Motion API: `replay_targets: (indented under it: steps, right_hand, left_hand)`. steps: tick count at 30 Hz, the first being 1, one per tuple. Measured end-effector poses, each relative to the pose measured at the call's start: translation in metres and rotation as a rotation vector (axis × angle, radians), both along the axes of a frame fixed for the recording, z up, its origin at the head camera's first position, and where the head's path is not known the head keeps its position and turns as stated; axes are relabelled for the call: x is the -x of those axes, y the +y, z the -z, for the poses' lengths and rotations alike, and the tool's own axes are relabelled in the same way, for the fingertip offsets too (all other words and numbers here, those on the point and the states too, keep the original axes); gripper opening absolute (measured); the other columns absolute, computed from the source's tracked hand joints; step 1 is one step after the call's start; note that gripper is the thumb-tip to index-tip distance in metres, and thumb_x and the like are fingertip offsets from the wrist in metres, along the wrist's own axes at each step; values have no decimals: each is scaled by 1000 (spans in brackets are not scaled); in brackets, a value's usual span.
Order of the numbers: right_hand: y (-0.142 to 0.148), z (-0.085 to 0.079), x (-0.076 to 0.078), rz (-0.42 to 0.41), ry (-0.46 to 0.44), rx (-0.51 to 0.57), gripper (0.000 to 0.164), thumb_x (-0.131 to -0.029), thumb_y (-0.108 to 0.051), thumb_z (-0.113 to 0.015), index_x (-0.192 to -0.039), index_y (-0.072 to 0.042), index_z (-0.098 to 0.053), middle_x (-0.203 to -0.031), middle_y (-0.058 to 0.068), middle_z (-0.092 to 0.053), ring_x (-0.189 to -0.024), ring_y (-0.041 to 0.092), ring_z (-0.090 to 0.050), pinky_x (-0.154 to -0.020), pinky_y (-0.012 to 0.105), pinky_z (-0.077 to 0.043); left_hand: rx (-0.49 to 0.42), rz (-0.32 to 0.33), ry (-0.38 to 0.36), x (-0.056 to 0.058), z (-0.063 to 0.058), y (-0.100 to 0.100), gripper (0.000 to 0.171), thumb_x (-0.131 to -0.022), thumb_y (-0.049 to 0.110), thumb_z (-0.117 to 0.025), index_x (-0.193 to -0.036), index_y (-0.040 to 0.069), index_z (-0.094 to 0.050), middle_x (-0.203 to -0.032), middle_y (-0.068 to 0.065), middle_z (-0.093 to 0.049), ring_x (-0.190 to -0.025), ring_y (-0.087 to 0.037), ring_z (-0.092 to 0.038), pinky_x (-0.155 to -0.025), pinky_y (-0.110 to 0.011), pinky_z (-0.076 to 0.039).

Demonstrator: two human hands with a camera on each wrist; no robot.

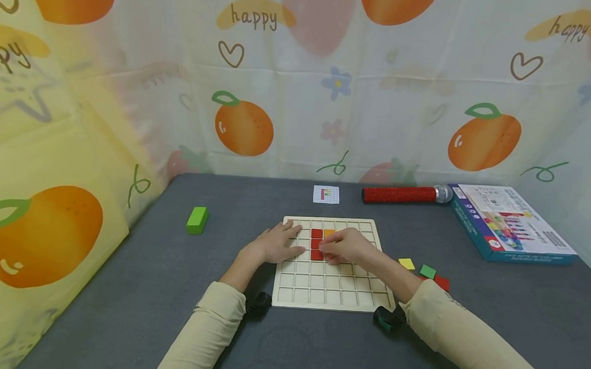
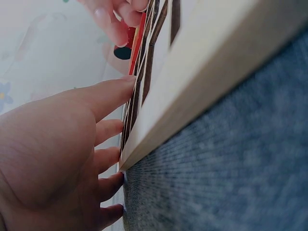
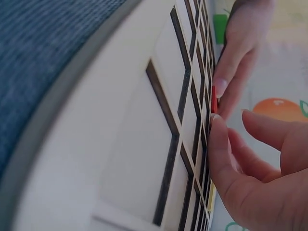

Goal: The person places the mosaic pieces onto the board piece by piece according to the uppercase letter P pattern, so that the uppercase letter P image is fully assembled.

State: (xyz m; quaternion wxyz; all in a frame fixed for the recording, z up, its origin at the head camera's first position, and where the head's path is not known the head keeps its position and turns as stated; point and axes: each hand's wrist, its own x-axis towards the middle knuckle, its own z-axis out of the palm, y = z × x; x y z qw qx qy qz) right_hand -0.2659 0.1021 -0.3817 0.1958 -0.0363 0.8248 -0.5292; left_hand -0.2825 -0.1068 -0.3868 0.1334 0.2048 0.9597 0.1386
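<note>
The right hand (image 1: pixel 347 245) is over the grid board (image 1: pixel 330 290), its thumb and index finger apart with nothing visibly pinched between them; the index fingertip lies at the column of three red tiles (image 1: pixel 316 244), just left of this hand. The left hand (image 1: pixel 274 244) rests on the board's left edge with fingers spread, its thumb pointing at those red tiles. An orange tile (image 1: pixel 329 233), beside the top red one, is partly covered by the right hand. Right of that hand, next to its forearm, a yellow tile (image 1: pixel 407 263), a green tile (image 1: pixel 427 272) and red pieces (image 1: pixel 442 283) lie on the worktop (image 1: pixel 141 310). A green block (image 1: pixel 197 220) sits well left of the left hand. Beyond both hands are a small pattern card (image 1: pixel 326 194) and, farther right, a red microphone (image 1: pixel 399 195) with its head against a game box (image 1: pixel 526 227). A printed fabric backdrop (image 1: pixel 300 80) hangs behind everything.
</note>
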Motion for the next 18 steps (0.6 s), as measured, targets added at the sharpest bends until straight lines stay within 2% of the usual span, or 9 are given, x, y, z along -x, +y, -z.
replay_targets:
  steps: [9, 18]
  right_hand:
    - [9, 2, 0, -54, -33, 128, 31, -93, -10, -63, -118, 8, -62, -97, 13, -68, -83, 19, -66, -75, 29, -54]
    - [30, -1, -1, -185, -93, 241, 39, -98, -16, -56, -126, 11, -55, -113, 20, -64, -98, 25, -64, -85, 35, -51]
  left_hand:
    - [0, 3, 7, 0, 3, -1, 65, -97, 43, -51, -151, 12, -31, -156, -13, -20, -142, -32, -15, -110, -52, -16]
    - [-8, 15, 15, 0, 2, 0, 64, -97, 43, -51, -150, 11, -32, -155, -15, -21, -142, -33, -16, -110, -54, -17]
